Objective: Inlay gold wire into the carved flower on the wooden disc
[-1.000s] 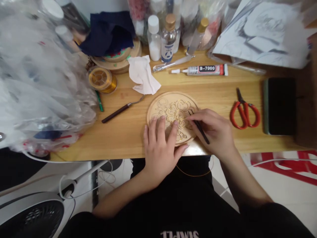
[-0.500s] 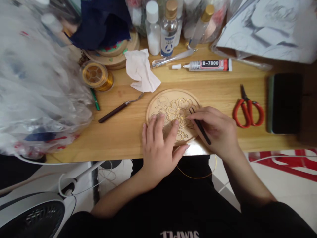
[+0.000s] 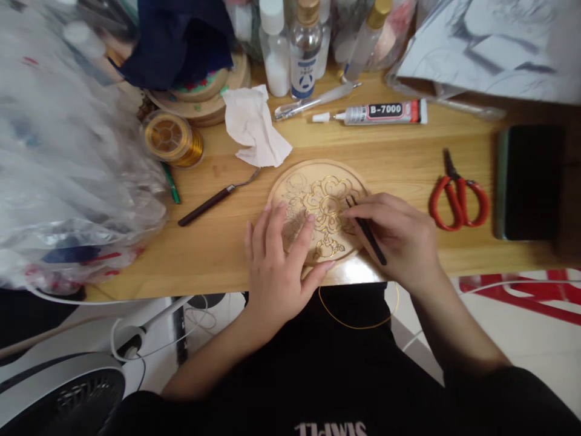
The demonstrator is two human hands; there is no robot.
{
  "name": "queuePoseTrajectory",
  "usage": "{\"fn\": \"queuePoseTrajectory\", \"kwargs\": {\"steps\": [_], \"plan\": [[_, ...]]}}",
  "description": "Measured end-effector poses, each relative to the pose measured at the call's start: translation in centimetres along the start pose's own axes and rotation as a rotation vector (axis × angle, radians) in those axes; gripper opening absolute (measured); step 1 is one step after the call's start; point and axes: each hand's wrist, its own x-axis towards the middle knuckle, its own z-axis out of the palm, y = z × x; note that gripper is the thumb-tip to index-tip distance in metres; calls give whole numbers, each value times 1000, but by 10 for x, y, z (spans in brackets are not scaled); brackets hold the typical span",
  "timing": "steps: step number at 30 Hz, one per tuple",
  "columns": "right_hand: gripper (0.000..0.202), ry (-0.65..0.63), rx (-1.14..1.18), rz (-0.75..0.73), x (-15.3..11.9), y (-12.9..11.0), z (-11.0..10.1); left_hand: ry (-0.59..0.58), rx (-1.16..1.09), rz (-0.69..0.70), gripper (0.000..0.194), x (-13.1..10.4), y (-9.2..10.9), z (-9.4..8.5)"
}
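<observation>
A round wooden board lies at the table's front edge, drawn with a flower design partly outlined in gold wire. My left hand rests with spread fingers on the board's lower left side. In my right hand is a pair of dark tweezers, pinched between the fingers, its handle end angled down towards me. My right fingertips are over the right part of the flower; whether the tweezers' tips grip anything is too small to tell. A loose gold wire loops below the table edge in front of my dark clothes.
Left of the board are a dark-handled tool, a spool of gold wire and crumpled tissue. Behind are a glue tube, a pen and bottles. Red-handled pliers and a phone lie right.
My left hand has slid left across the board, uncovering more of the lower design. My right hand keeps the tweezers in nearly the same place. The view has shifted slightly.
</observation>
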Motion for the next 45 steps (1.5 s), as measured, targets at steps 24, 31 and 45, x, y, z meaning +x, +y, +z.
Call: {"fn": "queuePoseTrajectory", "kwargs": {"steps": [24, 31, 45], "plan": [[20, 5, 8, 5, -2, 0, 1, -47, 93, 33, 52, 0, 0, 6], [19, 0, 15, 9, -4, 2, 0, -42, 94, 47, 50, 2, 0, 4], [26, -13, -69, -14, -5, 0, -2, -63, -25, 43, 51, 0, -5, 5]]}}
